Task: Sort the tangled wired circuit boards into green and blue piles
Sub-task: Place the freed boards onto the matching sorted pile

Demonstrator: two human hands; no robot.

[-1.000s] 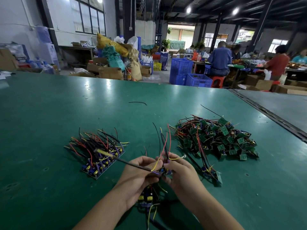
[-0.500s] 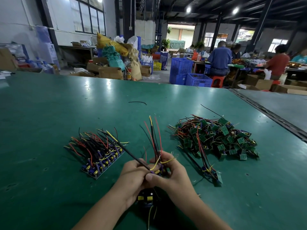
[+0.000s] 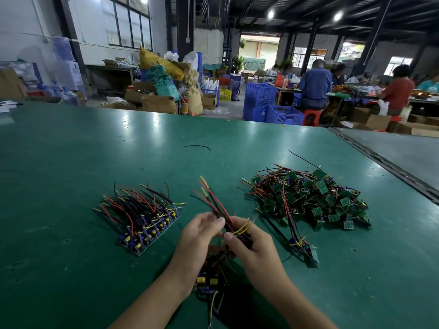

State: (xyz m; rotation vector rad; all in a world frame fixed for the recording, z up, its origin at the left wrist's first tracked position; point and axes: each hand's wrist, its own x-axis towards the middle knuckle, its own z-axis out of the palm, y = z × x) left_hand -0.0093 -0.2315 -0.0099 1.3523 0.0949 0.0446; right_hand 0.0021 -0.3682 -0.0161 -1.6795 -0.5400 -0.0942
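Both hands close on the wire bundle (image 3: 215, 203): my right hand (image 3: 256, 248) wraps its lower part with the thumb laid across, and my left hand (image 3: 202, 233) pinches it from the other side. A second ago the leads fanned apart and one long black lead reached over toward the blue pile (image 3: 142, 222); now they are gathered into one sheaf leaning up and away from me. I read that as this unit being combed free of the tangle and nearly ready to set down. Its board (image 3: 206, 280) sits low between my wrists, showing yellow parts on a dark blue base, so I judge it belongs left, not with the green pile (image 3: 308, 200). My palms hide most of it, and I cannot tell whether the stray board (image 3: 306, 249) beside my right hand is tied in.
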